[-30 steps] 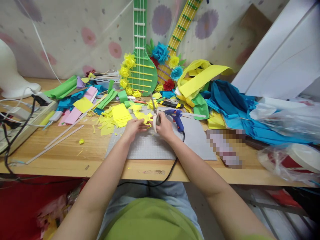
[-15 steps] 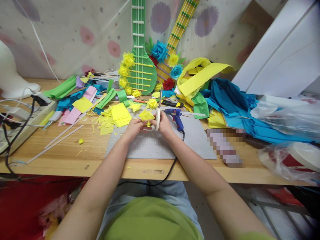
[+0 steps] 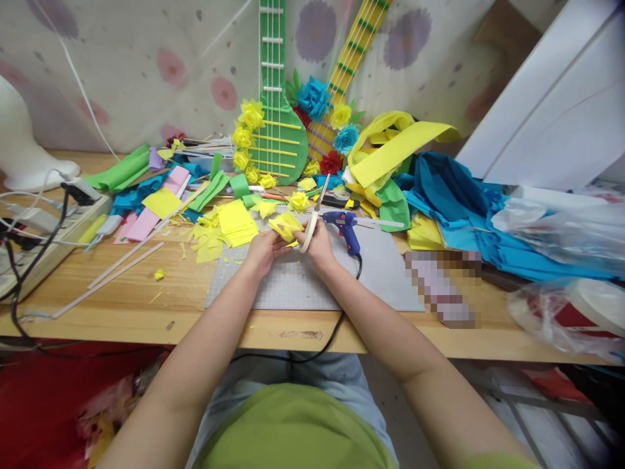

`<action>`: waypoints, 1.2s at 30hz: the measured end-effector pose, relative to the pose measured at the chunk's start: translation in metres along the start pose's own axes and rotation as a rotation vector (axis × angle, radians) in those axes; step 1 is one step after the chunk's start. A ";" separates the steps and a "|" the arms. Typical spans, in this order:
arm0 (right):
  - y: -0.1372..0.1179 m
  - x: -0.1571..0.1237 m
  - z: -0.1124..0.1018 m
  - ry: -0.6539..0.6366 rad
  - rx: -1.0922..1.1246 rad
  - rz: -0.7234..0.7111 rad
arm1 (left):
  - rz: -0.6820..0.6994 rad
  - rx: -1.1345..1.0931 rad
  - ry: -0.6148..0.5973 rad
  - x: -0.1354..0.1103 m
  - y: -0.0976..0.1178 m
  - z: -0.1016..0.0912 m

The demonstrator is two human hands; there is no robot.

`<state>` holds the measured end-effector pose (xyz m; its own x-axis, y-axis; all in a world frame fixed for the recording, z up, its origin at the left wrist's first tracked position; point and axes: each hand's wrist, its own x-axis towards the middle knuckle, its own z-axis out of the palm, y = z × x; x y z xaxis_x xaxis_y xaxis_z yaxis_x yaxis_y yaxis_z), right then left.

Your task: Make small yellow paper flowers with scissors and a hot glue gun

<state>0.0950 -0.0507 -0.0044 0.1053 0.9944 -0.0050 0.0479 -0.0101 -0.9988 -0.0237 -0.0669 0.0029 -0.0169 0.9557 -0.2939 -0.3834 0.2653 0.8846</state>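
Note:
My left hand (image 3: 266, 250) pinches a small piece of yellow crepe paper (image 3: 285, 225) above the grey cutting mat (image 3: 381, 280). Close beside it, my right hand (image 3: 318, 243) is closed round white-handled scissors (image 3: 311, 229), whose metal blades point up and away from me. The fingers of both hands nearly meet at the paper's edge. Just past my hands lie a yellow paper flower (image 3: 298, 201) and a star-shaped yellow cutout (image 3: 263, 208). To their left is a stack of yellow paper squares (image 3: 236, 223) with scraps around it.
A blue glue gun (image 3: 347, 229) lies right of my hands, its black cord running over the table edge. Behind stand a green paper guitar (image 3: 280, 140) and a yellow one (image 3: 351, 55). Blue crepe paper (image 3: 454, 189) is heaped right; a power strip (image 3: 63, 241) sits left.
The scissors have tilted, their blades swinging to the right. The yellow paper has turned and shifted slightly left in my left hand.

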 end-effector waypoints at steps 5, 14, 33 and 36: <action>0.001 -0.001 -0.001 -0.031 0.015 0.042 | -0.088 -0.046 0.031 0.002 0.003 0.000; -0.002 0.000 -0.003 -0.025 0.034 0.066 | -0.021 -0.056 -0.051 -0.004 0.003 0.000; -0.005 -0.005 -0.019 -0.042 -0.482 -0.214 | 0.124 0.222 0.117 0.001 -0.002 -0.008; -0.010 -0.009 -0.019 -0.074 -0.563 -0.254 | 0.118 0.297 0.083 -0.002 0.000 -0.007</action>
<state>0.1124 -0.0616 0.0064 -0.0458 0.9775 0.2057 0.5812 0.1936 -0.7904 -0.0301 -0.0696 0.0010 -0.1246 0.9716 -0.2010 -0.0882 0.1909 0.9776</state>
